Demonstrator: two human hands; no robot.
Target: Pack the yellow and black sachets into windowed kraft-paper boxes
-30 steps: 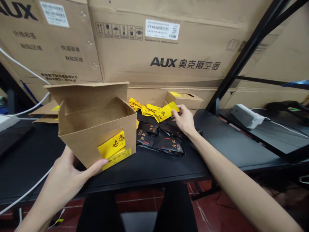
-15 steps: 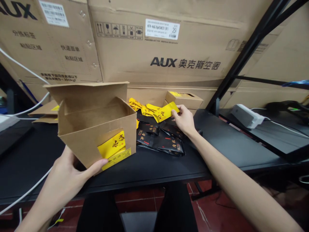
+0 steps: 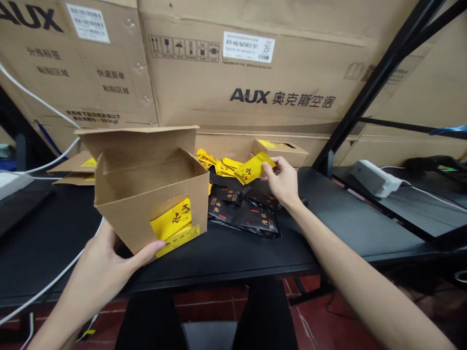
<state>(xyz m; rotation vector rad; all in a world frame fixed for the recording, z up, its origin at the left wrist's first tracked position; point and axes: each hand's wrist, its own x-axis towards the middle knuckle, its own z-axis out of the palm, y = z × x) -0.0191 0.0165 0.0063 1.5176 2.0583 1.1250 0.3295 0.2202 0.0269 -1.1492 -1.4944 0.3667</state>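
My left hand [image 3: 113, 265] grips a brown cardboard box [image 3: 127, 209] from below, its thumb on the front face. The box is tilted with its lid up, and a yellow packet [image 3: 173, 218] shows through the cut-out window in its front. My right hand [image 3: 282, 180] pinches another yellow packet [image 3: 251, 168] by its right end, to the right of the box. Below that packet lies a pile of black packets [image 3: 251, 218] with gold and red print. More yellow packets [image 3: 225, 167] are heaped behind the pile.
A closed cardboard box [image 3: 280, 149] with a window stands at the back. Flat cardboard [image 3: 73, 167] lies at the left beside white cables [image 3: 40, 167]. Large AUX cartons [image 3: 248, 112] line the back of the black table [image 3: 346, 223]. A white device [image 3: 375, 178] sits at the right.
The view has shifted slightly, so most things appear a little further right and lower. Both hands keep their hold on the box and the yellow packet.
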